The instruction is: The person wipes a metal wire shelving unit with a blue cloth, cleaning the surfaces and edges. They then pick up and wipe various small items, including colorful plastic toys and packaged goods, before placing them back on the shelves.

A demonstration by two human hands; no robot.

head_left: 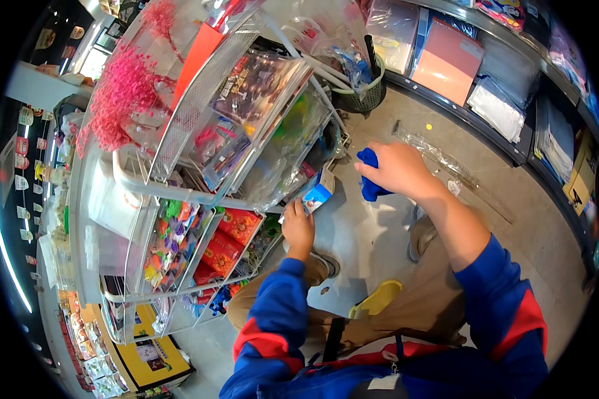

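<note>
My right hand (399,169) is closed round a crumpled blue cloth (370,178), held above the floor in front of me. On the left, my left hand (298,229) reaches to the wire rack's edge, its fingers bent at the near end of a small blue and white box (318,191). The box sits tilted at the rack's side, and its underside is hidden. Beside it, clear plastic packs (279,159) fill a tier of the white wire rack (199,197).
Red packets (229,243) and colourful small toys (173,243) fill lower rack tiers. Pink dried flowers (123,93) stand on top. A green basket (366,96) is beyond the rack. Folders (449,60) line the right shelf. Clear plastic wrapping (439,156) and a yellow slipper-like object (377,299) are below.
</note>
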